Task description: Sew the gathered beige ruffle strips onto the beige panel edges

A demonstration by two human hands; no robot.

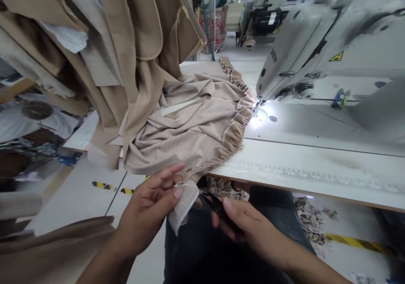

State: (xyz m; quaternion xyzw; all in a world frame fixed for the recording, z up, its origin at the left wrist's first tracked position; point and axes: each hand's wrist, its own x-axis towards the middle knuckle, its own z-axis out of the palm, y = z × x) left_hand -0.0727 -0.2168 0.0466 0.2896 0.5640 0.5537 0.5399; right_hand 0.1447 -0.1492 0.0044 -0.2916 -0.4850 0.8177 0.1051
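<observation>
A beige garment piece (190,128) with a ruffled trim (234,136) lies on the sewing table, its ruffle reaching under the lit needle area of the sewing machine (284,52). Off the table's front edge, my left hand (155,208) pinches a pale corner of the cloth (185,201) between thumb and fingers. Close to that corner, my right hand (237,218) is closed around dark scissors (218,208). Their tips point left at the fabric edge; whether the blades touch it I cannot tell.
Brown and beige cut panels (136,35) hang at the upper left. A ruler strip (284,172) runs along the table's front. Ruffled strips (311,225) lie below at the right. A small clip-like item (340,99) rests on the machine bed. More brown fabric (63,250) is at lower left.
</observation>
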